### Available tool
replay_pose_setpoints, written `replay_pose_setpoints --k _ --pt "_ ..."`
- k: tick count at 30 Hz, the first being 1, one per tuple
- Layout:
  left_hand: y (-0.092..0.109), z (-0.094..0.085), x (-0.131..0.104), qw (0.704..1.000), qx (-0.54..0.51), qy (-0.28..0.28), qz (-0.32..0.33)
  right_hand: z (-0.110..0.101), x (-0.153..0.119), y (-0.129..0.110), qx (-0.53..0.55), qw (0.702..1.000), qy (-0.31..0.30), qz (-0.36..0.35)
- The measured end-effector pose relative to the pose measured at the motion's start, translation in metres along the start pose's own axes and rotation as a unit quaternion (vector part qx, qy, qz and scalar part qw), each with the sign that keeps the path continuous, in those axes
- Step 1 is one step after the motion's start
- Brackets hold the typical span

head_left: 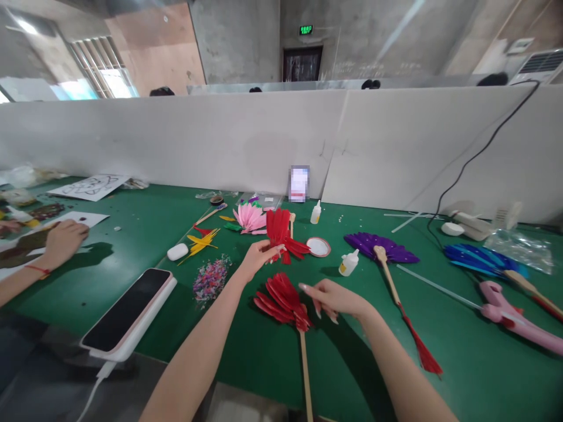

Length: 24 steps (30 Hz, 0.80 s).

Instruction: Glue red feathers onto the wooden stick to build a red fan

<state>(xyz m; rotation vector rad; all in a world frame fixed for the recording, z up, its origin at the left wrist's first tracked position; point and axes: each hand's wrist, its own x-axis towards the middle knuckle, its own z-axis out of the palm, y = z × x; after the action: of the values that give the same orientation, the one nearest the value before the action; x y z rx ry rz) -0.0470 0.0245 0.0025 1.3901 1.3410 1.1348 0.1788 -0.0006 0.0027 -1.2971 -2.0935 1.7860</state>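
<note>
My left hand [258,258] is at a bunch of red feathers [278,227], its thumb and fingers pinched at the near edge. What exactly lies between the fingertips is partly hidden. Below it on the green table lies a partly made fan [284,298], red feathers spread mostly to the left at the top of a wooden handle [305,369]. To the right of those feathers hovers my right hand [336,300], index finger stretched out, the other fingers loosely bent and apart, nothing in them. A few more red feathers [299,249] lie beside the bunch.
Glue bottles [349,264] [315,213], a round lid [318,247] and a purple fan [382,248] lie around. Rightward are a blue fan [481,261] and pink glue gun [505,313]. Sequins [211,280], pink feathers [249,218] and a charging phone [129,313] lie left, near another person's hand [65,241].
</note>
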Motion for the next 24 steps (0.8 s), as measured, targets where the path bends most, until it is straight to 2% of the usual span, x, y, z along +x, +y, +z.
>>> replay_pose_setpoints --k 3,6,10,17,20,24 --pt "0.013 0.011 -0.01 0.996 -0.01 -0.093 0.01 -0.009 0.003 -0.001 0.067 0.979 0.172 -0.089" --pt "0.023 0.024 -0.021 0.987 0.026 -0.155 0.023 -0.009 0.008 -0.003 0.14 0.946 0.253 -0.147" --pt "0.025 0.038 -0.028 0.973 0.079 -0.209 0.059 0.0 0.012 -0.006 0.179 0.934 0.27 -0.149" --pt "0.02 0.039 -0.024 0.971 0.101 -0.202 0.081 0.004 0.014 -0.005 0.165 0.93 0.29 -0.152" --pt "0.019 0.037 -0.023 0.976 0.077 -0.193 0.064 0.004 0.014 -0.005 0.165 0.93 0.288 -0.157" --pt "0.013 0.038 -0.021 0.983 0.01 -0.183 0.006 0.008 0.015 -0.007 0.18 0.923 0.294 -0.169"
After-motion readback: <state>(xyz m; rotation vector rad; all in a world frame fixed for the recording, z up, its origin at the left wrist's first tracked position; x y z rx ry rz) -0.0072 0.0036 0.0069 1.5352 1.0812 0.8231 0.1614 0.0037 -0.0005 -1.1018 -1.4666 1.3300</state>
